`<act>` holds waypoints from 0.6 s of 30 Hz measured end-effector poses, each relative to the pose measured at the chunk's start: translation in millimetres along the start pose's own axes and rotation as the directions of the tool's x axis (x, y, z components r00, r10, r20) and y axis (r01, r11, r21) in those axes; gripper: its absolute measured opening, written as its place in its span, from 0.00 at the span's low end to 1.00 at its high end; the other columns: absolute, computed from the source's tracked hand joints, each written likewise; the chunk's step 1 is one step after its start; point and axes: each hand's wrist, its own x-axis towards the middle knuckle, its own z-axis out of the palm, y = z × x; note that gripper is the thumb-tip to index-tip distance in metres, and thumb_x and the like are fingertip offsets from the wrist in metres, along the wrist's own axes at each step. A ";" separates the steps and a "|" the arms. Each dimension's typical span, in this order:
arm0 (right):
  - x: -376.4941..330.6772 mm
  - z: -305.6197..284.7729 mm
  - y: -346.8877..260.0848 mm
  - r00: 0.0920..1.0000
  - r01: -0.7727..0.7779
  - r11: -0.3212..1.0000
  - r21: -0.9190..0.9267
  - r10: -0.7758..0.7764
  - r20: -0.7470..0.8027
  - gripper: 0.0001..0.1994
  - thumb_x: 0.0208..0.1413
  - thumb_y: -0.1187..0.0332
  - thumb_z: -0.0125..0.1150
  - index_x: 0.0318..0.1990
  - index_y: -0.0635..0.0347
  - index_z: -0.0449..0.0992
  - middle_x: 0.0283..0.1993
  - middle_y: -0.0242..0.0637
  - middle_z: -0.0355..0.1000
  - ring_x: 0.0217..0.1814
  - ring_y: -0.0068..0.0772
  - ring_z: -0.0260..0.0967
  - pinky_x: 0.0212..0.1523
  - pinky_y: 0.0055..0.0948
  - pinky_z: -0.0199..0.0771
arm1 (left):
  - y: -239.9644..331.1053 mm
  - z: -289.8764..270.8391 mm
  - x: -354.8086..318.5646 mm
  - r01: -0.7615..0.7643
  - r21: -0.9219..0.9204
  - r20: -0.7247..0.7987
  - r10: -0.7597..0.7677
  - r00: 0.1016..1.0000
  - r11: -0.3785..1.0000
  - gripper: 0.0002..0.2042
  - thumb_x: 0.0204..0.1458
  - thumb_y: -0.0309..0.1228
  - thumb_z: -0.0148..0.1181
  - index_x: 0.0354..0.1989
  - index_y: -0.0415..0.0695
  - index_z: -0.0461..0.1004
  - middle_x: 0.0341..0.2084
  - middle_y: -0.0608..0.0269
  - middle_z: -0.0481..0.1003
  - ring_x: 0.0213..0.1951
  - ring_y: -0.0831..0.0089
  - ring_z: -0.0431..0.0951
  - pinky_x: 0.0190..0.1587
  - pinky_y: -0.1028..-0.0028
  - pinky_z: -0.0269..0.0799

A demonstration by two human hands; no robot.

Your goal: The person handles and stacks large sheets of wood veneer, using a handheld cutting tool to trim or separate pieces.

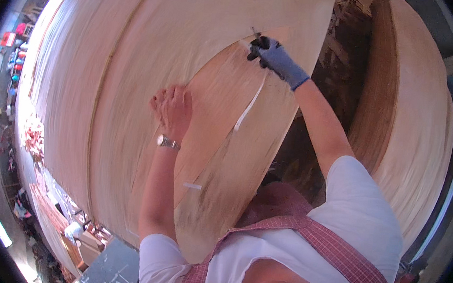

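A wide stack of pale wood veneer sheets (119, 78) fills the view. A darker, reddish veneer sheet (226, 141) lies on top of it. My left hand (172, 110), bare and wearing a metal wristwatch, presses flat on this sheet near its left edge. My right hand (274, 57), in a grey-blue glove with black fingertips, is closed at the sheet's top corner, pinching the upper end of a white tape strip (248, 108) that runs down the sheet. A short piece of white tape (192, 185) sticks lower on the sheet.
A second veneer stack (416, 131) stands to the right, across a dark gap with wood scraps (340, 70). Reddish wood offcuts (33, 135) and workshop clutter lie along the left edge. I wear a white shirt and a red checked apron (330, 247).
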 end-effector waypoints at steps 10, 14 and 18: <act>21.6 -20.2 17.9 0.974 -0.130 0.973 0.191 0.161 -0.157 0.14 0.54 0.58 0.61 0.31 0.62 0.78 0.23 0.34 0.76 0.20 0.21 0.68 0.18 0.22 0.63 | 120.9 48.4 132.6 -0.481 -0.372 -0.289 0.393 0.873 0.794 0.21 0.52 0.24 0.50 0.57 0.51 0.69 0.58 0.67 0.68 0.53 0.62 0.68 0.56 0.58 0.60; 12.9 -25.7 23.2 0.981 -0.089 0.982 0.166 0.115 -0.158 0.17 0.52 0.55 0.62 0.29 0.62 0.77 0.23 0.34 0.75 0.19 0.22 0.68 0.17 0.22 0.63 | 134.9 56.2 136.6 -0.486 -0.296 -0.094 0.481 0.872 0.822 0.21 0.52 0.28 0.50 0.57 0.53 0.70 0.59 0.69 0.67 0.54 0.66 0.68 0.57 0.61 0.57; -22.4 -44.7 19.4 0.967 -0.239 0.968 0.074 0.245 -0.077 0.18 0.51 0.52 0.63 0.29 0.60 0.77 0.24 0.34 0.76 0.19 0.22 0.68 0.18 0.22 0.64 | 125.6 61.2 130.1 -0.494 -0.189 -0.025 0.499 0.866 0.849 0.21 0.54 0.37 0.50 0.58 0.61 0.69 0.62 0.64 0.63 0.58 0.61 0.64 0.57 0.59 0.54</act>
